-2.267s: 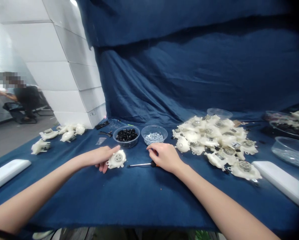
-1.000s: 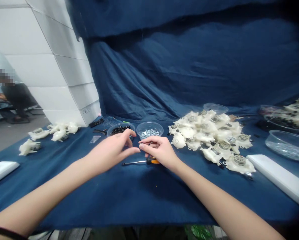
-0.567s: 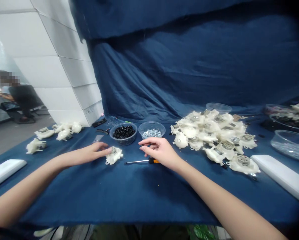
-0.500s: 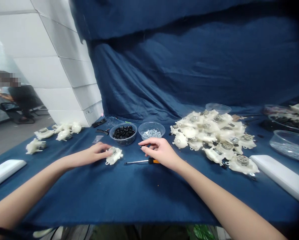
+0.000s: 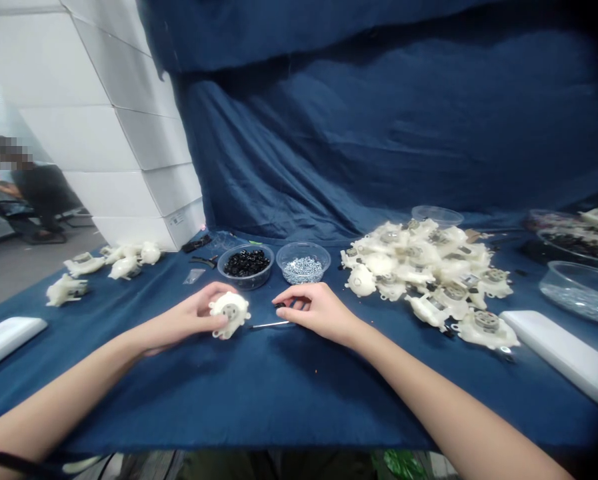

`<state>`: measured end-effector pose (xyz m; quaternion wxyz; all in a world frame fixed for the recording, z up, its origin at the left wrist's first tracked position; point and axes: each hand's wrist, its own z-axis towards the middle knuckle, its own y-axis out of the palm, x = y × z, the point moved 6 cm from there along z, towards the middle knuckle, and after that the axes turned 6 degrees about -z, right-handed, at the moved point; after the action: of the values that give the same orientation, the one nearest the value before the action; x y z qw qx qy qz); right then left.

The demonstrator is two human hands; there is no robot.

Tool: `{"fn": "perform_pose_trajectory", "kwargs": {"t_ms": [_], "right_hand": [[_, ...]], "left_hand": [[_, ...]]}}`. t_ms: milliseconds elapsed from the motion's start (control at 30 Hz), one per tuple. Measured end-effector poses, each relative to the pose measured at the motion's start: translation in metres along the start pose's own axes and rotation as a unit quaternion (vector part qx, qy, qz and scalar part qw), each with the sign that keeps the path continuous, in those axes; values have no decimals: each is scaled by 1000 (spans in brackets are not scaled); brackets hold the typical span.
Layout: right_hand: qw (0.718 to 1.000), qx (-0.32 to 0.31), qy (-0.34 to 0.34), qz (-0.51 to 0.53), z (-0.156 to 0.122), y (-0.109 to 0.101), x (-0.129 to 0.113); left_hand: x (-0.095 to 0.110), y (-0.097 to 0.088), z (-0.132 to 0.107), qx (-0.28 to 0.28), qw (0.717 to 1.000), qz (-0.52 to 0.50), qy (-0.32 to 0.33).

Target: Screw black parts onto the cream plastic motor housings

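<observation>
My left hand is closed on a round white plastic housing and holds it tilted up off the blue cloth, its face toward me. My right hand rests close beside it on the right. Its thumb and fingers pinch a small black part. A screwdriver lies under that hand; only its metal shaft shows, pointing at the housing, and the handle is hidden.
Behind my hands stand a bowl of black parts and a bowl of screws. A heap of white housings lies right, several more left. White bars flank the cloth; clear bowls stand right. A person sits far left.
My left hand has closed on the housing and turned it up toward me. My right hand has come down and left, covering the orange screwdriver handle.
</observation>
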<state>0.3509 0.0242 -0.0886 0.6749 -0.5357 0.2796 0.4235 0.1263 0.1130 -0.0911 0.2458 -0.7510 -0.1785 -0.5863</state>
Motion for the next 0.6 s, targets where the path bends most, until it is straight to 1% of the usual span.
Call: {"fn": "perform_pose_trajectory", "kwargs": {"t_ms": [133, 267, 333, 467, 600], "right_hand": [[999, 27, 24, 35, 1, -3, 2], [992, 54, 53, 102, 5, -8, 5], [988, 66, 64, 126, 8, -11, 8], [984, 72, 78, 145, 10, -13, 13], [983, 53, 103, 144, 7, -7, 17]], "left_hand": [[15, 14, 1, -23, 990, -138, 32], [31, 33, 14, -34, 977, -200, 70], [35, 41, 23, -36, 972, -219, 77], [32, 52, 36, -66, 969, -229, 71], [23, 53, 38, -109, 959, -252, 75]]}}
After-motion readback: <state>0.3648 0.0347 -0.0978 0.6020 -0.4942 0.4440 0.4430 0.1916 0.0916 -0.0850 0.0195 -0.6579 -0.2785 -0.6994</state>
